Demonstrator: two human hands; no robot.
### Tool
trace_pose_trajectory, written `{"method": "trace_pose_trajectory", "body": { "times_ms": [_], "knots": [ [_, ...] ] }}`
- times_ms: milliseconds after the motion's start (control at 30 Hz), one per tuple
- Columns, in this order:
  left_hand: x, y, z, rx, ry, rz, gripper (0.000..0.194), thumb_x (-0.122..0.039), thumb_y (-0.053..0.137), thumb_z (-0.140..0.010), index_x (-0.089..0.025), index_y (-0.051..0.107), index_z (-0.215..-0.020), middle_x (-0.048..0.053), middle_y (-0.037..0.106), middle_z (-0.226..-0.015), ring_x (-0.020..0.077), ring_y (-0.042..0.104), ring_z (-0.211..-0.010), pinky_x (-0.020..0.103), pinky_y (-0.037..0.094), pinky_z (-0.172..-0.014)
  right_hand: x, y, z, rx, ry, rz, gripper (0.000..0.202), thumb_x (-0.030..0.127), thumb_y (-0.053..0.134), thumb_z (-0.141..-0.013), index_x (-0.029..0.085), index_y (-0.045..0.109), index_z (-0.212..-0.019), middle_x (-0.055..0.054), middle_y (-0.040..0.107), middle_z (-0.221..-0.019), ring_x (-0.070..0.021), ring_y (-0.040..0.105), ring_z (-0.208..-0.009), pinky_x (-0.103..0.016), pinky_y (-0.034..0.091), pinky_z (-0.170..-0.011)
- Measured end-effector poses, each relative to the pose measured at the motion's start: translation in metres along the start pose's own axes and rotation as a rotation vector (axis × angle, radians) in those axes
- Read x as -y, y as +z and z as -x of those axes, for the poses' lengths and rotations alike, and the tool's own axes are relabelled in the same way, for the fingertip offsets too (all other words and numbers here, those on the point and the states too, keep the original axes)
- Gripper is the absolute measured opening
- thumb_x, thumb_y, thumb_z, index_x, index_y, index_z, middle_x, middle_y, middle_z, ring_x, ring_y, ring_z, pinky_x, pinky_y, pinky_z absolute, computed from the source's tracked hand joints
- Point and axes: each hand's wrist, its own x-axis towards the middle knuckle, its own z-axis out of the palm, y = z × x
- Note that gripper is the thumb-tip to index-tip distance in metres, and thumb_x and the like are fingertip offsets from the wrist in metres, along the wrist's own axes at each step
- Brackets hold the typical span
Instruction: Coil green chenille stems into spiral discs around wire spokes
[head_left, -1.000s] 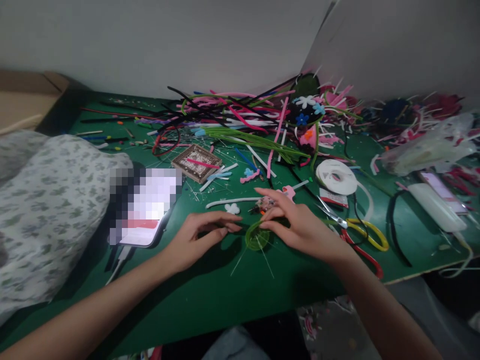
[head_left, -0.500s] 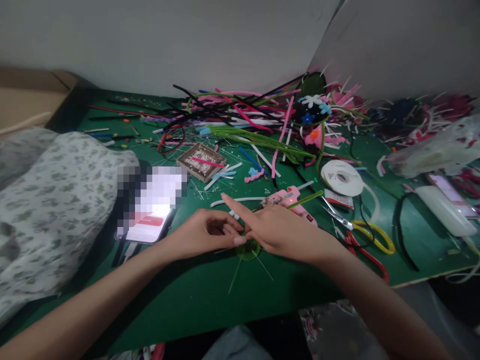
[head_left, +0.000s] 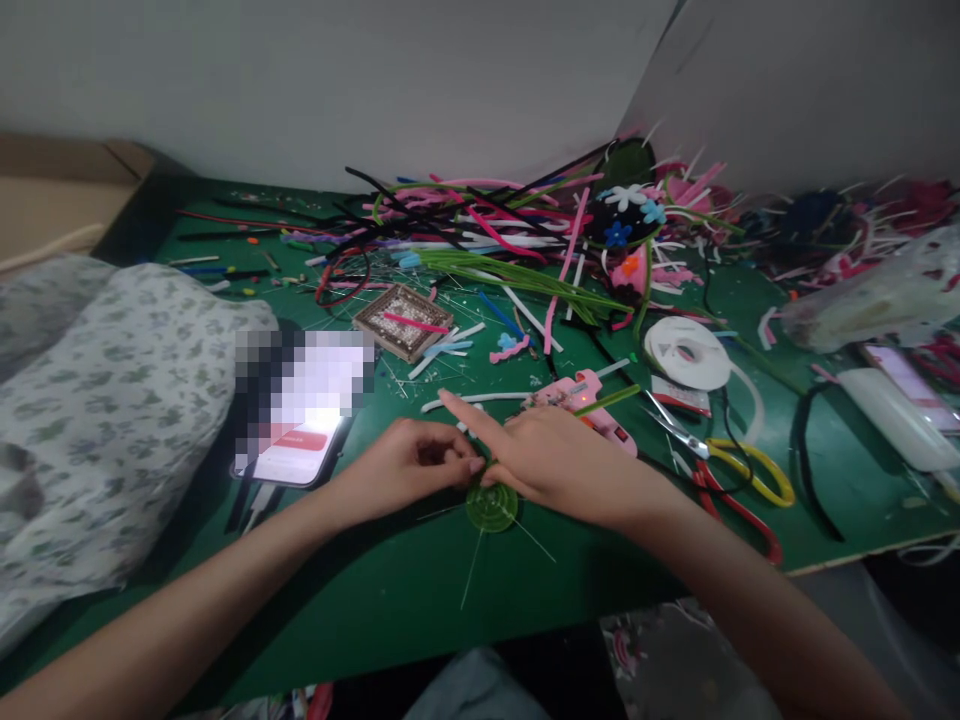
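Observation:
A small round coil of green pipe cleaner (head_left: 493, 508) lies low over the table, with thin wires sticking out around it. My left hand (head_left: 416, 458) pinches at its upper left edge, fingers curled. At the upper right edge, the thumb and lower fingers of my right hand (head_left: 562, 462) are closed on the green pipe cleaner, while the index finger points out to the left. A free green length (head_left: 611, 402) shows beyond the right hand. Just behind lies a pink glue gun (head_left: 576, 392) and a white pipe cleaner (head_left: 469, 402). The fingers partly hide the pinched spot.
Scissors (head_left: 739, 470) with yellow handles, red-handled pliers (head_left: 739, 510) and a white ribbon roll (head_left: 686, 353) lie to the right. A lit phone (head_left: 300, 440) and a patterned cloth (head_left: 142, 400) are on the left. Pipe cleaners (head_left: 480, 220) heap along the wall, near a small ornate frame (head_left: 403, 322).
The green coil has shifted slightly down, and more of its face shows below my fingers. Its wires point a little differently. Both hands stay nearly in place.

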Motion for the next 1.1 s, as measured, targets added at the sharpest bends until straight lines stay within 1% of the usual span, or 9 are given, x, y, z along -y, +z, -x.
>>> {"method": "trace_pose_trajectory", "body": {
  "times_ms": [133,200,300,367,500,633,867,1000,1100],
  "knots": [
    [-0.001,0.002,0.001,-0.013,-0.001,-0.030,0.018,-0.029,0.057,-0.083,-0.015,0.069,-0.082,0.001,0.064,-0.067,0.0121,0.057,-0.060,0.021,0.042,-0.055,0.005,0.000,0.000,0.011,0.076,0.026,0.083,0.012,0.054,-0.083,0.013,0.004,-0.150,-0.003,0.067,-0.070,-0.0192,0.059,-0.059,-0.027,0.028,-0.053],
    [-0.002,0.003,0.002,-0.007,-0.005,-0.046,0.019,-0.028,0.056,-0.083,-0.015,0.069,-0.083,0.001,0.065,-0.068,0.0121,0.056,-0.059,0.020,0.041,-0.054,0.009,-0.005,-0.001,0.022,0.110,0.006,0.076,0.016,0.057,-0.084,0.014,0.016,-0.148,-0.005,0.069,-0.075,-0.0210,0.061,-0.065,-0.028,0.028,-0.054],
    [-0.001,0.005,0.002,-0.008,0.004,-0.088,0.020,-0.027,0.055,-0.082,-0.014,0.071,-0.080,0.002,0.066,-0.068,0.0120,0.056,-0.058,0.020,0.040,-0.052,0.013,-0.013,-0.001,0.040,0.157,-0.054,0.044,0.024,0.059,-0.086,0.016,0.046,-0.127,-0.006,0.069,-0.078,-0.0228,0.063,-0.073,-0.029,0.028,-0.057],
    [-0.001,0.005,0.002,-0.014,0.016,-0.120,0.021,-0.026,0.055,-0.082,-0.014,0.072,-0.079,0.002,0.066,-0.067,0.0118,0.055,-0.057,0.019,0.038,-0.051,0.013,-0.016,-0.001,0.036,0.189,-0.080,0.026,0.029,0.061,-0.085,0.017,0.056,-0.108,-0.005,0.068,-0.077,-0.0231,0.062,-0.075,-0.030,0.028,-0.058],
    [0.001,0.005,0.002,-0.013,0.037,-0.164,0.021,-0.025,0.054,-0.081,-0.014,0.073,-0.079,0.003,0.068,-0.070,0.0130,0.056,-0.059,0.020,0.040,-0.052,0.013,-0.014,0.000,0.024,0.235,-0.140,0.017,0.031,0.065,-0.083,0.019,0.058,-0.092,-0.004,0.067,-0.076,-0.0220,0.062,-0.076,-0.029,0.027,-0.060],
    [0.002,0.005,0.002,-0.024,0.042,-0.160,0.020,-0.024,0.055,-0.080,-0.015,0.072,-0.078,0.002,0.068,-0.068,0.0127,0.056,-0.059,0.020,0.040,-0.052,0.010,-0.009,0.000,0.014,0.282,-0.306,0.015,0.029,0.068,-0.079,0.022,0.061,-0.091,-0.001,0.070,-0.078,-0.0197,0.063,-0.078,-0.027,0.027,-0.058],
    [0.000,0.004,0.002,-0.008,0.056,-0.228,0.019,-0.022,0.054,-0.081,-0.016,0.071,-0.078,0.000,0.066,-0.065,0.0107,0.053,-0.055,0.019,0.036,-0.049,0.003,-0.005,-0.002,0.005,0.326,-0.604,0.009,0.018,0.067,-0.075,0.024,0.069,-0.082,0.002,0.072,-0.076,-0.0161,0.064,-0.076,-0.024,0.036,-0.063],
    [0.000,0.002,0.003,0.055,0.075,-0.245,0.020,-0.022,0.052,-0.082,-0.016,0.071,-0.079,0.002,0.068,-0.070,0.0130,0.057,-0.060,0.020,0.039,-0.052,0.001,-0.003,-0.002,-0.016,0.329,-0.641,0.010,0.016,0.068,-0.075,0.023,0.069,-0.081,0.002,0.072,-0.076,-0.0156,0.064,-0.076,-0.025,0.039,-0.065],
    [-0.001,0.002,0.003,0.059,0.088,-0.253,0.019,-0.022,0.055,-0.081,-0.015,0.072,-0.081,0.004,0.071,-0.074,0.0150,0.061,-0.064,0.021,0.041,-0.054,0.002,0.000,-0.001,-0.034,0.336,-0.606,0.008,0.017,0.069,-0.074,0.023,0.070,-0.080,0.002,0.073,-0.076,-0.0163,0.065,-0.076,-0.026,0.040,-0.067]
  ]
}}
